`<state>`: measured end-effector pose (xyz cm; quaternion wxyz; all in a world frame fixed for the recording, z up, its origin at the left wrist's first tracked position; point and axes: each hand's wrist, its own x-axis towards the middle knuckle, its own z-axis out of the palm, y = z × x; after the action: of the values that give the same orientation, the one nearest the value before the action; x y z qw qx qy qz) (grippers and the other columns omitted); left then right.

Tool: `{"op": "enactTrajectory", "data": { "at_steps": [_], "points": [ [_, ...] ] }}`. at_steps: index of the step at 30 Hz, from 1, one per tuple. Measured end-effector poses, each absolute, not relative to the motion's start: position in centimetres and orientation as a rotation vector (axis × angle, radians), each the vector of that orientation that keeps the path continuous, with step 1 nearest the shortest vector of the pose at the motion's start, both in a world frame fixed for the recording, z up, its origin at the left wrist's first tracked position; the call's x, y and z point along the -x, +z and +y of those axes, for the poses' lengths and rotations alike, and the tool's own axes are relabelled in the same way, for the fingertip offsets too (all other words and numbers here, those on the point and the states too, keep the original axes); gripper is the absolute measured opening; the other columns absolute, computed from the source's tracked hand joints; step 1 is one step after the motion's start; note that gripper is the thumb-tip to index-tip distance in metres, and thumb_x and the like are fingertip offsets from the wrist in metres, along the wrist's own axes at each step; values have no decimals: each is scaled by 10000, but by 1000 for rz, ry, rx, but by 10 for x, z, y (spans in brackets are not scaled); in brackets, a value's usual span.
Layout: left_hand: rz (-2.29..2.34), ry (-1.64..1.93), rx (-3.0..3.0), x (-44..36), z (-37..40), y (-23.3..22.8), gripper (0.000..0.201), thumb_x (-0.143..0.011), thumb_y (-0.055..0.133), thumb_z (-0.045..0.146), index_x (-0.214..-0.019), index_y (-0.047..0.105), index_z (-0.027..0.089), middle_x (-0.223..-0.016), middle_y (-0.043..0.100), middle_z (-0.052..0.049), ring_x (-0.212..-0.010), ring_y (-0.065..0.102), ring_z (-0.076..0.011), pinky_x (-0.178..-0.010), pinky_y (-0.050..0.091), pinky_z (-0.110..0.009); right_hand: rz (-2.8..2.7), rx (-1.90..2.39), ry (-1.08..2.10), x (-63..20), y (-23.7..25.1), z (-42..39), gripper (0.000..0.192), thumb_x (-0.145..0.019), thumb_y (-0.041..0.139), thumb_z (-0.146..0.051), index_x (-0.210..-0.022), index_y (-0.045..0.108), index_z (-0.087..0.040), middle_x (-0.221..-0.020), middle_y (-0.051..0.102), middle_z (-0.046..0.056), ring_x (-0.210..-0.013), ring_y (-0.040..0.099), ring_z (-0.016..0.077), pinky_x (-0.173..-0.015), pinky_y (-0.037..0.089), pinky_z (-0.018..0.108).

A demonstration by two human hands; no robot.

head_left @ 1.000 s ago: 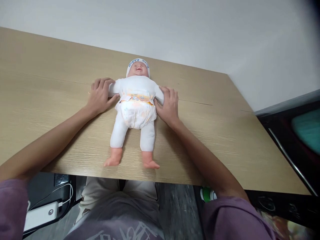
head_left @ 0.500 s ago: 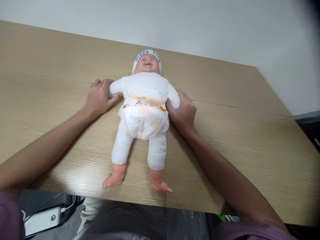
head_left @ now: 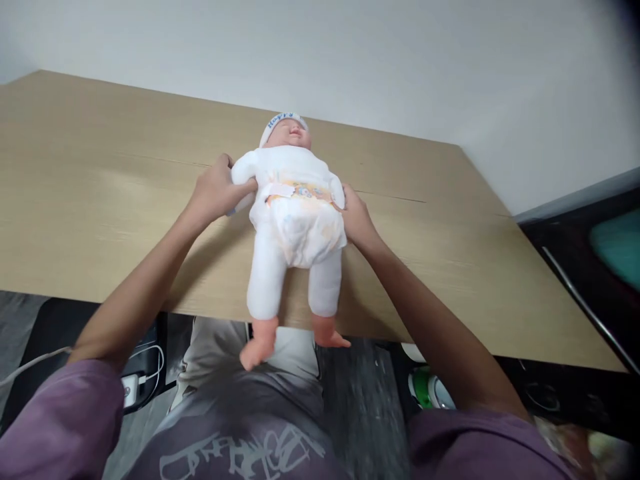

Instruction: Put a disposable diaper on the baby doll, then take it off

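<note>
Left to right, we see our left hand (head_left: pixel 216 192) closed in a grip on the baby doll (head_left: pixel 293 213), its fingers wrapped about the doll's arm and side at the shoulder; the doll lies face up between our two hands, head pointing away from us, over the near part of the wooden worktop (head_left: pixel 100 200); it wears a white suit, a printed diaper (head_left: pixel 303 223) and a white cap (head_left: pixel 278 124) with blue lettering; its upper body appears raised off the worktop, though we cannot tell whether the back touches the wood; its legs hang past the near edge of the worktop, bare feet over our lap; our right hand (head_left: pixel 356 219) grips the doll's other side at the waist, fingers hidden behind the body; both forearms reach forward from purple sleeves (head_left: pixel 65 427); below the worktop, at left, white cables (head_left: pixel 150 363) lie on the floor; at right, a green and white object (head_left: pixel 425 390) sits on the floor; farther right, dark furniture (head_left: pixel 585 287) stands beside the worktop.
</note>
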<state>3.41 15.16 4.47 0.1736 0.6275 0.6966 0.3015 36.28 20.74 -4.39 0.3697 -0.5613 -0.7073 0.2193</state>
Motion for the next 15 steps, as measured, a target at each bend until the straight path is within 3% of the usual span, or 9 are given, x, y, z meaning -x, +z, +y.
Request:
{"op": "enactTrajectory", "data": {
  "at_steps": [6, 11, 15],
  "points": [
    [1852, 959, -1882, -46, -40, 27, 547, -954, 736, 671, -1233, 527, 249, -1096, 788, -92, -978, 773, -327, -788, 538, -377, -1951, 1168, 636, -398, -4, 80, 519, -1086, 680, -569, -1513, 692, -274, -1399, 819, 96, -1230, 776, 342, -1126, 630, 543],
    [1653, 625, -2032, -35, -202, -29, 420, -894, 774, 554, -1078, 544, 255, -967, 762, -76, -886, 735, -330, -780, 574, -409, -2186, 1028, 700, -414, 7, -44, 482, -1088, 735, -401, -1550, 688, -273, -1503, 787, 113, -1356, 747, 346, -1191, 586, 500],
    [1609, 356, -1918, -16, -268, -61, 426, -884, 767, 514, -1146, 569, 243, -1069, 795, -117, -1026, 774, -389, -837, 593, -435, -2329, 992, 860, -395, -22, -108, 532, -1061, 699, -251, -1591, 676, -300, -1497, 786, 108, -1383, 737, 347, -1224, 559, 522]
  ]
}}
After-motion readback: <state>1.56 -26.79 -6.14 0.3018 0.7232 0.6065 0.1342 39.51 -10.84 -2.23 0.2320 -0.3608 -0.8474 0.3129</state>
